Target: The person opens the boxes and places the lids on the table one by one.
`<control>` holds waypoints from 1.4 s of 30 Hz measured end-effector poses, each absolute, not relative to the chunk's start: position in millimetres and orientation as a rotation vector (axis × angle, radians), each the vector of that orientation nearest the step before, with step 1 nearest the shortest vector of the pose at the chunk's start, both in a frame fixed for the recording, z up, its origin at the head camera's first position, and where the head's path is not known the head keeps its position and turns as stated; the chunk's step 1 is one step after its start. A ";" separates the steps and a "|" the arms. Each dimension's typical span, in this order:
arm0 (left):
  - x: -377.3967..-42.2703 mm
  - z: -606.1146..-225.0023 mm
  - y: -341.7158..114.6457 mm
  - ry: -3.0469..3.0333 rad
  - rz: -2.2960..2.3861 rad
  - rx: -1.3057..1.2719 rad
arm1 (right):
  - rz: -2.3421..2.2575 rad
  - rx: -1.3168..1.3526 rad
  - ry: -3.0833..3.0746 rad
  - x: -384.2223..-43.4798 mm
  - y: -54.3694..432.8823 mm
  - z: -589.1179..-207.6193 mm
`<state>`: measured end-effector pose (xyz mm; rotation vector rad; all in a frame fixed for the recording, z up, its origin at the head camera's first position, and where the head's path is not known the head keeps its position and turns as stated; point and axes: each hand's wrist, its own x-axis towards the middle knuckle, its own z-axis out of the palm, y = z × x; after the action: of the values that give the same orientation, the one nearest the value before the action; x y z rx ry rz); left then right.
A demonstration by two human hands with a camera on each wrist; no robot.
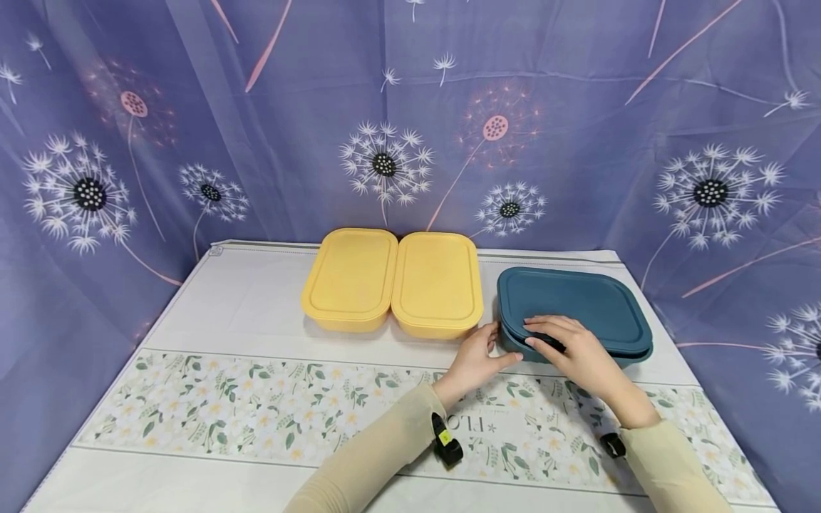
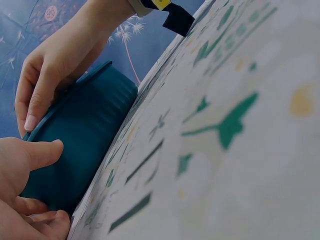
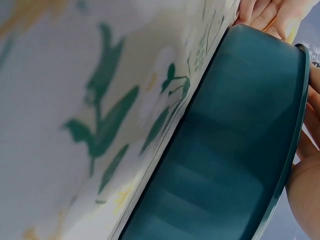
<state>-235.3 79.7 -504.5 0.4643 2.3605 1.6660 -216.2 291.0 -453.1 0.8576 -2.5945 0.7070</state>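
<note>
A dark teal rectangular container (image 1: 535, 351) with a matching lid (image 1: 577, 303) sits at the right of the table. A dark gap shows between lid and container along the front right edge. My left hand (image 1: 474, 360) holds the container's front left corner, its thumb on the front wall and its fingers curled low by the side, as the left wrist view shows. My right hand (image 1: 580, 356) arches over the front of the lid, its fingertips touching the top near the front rim. In the right wrist view the container's wall (image 3: 225, 135) hides part of the fingers.
Two yellow lidded containers (image 1: 351, 274) (image 1: 437, 278) stand side by side at the back middle, left of the teal one. A white cloth with a floral band (image 1: 256, 406) covers the table. A purple dandelion curtain (image 1: 295, 142) hangs behind and at both sides.
</note>
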 end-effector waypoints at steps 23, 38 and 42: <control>-233.5 -504.6 79.0 2.345 1.700 0.454 | 0.715 0.377 -2.420 -208.2 341.6 -438.4; -231.3 -503.0 76.3 2.334 1.695 0.508 | 0.961 -0.381 -2.655 -207.0 396.2 -444.8; -232.5 -503.5 76.0 2.372 1.667 0.532 | 1.088 -0.430 -2.690 -208.0 399.4 -446.6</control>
<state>-232.5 76.0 -503.5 0.5322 2.3716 1.6670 -208.0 399.4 -446.6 -0.4297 -2.6898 1.0885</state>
